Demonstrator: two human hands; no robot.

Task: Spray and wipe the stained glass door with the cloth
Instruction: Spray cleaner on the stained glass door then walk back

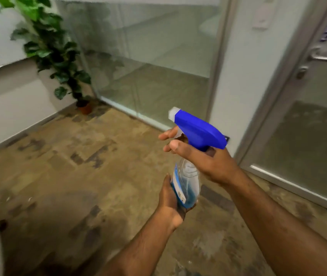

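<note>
Blue-capped spray bottle point(187, 176), nearly empty, likely light and slick: left hand point(170, 202) cups its base, right hand point(204, 158) wraps its neck, fingers loose by the trigger.

- The spray bottle point(186, 176) has its base hidden in the left hand point(170, 204) and its neck covered by the right hand point(204, 158)
- Its label is too blurred to read
- The glass door point(306, 136) is cut off by the right edge, its purple lettering smeared
- The potted plant point(51, 50) runs past the top edge
</note>
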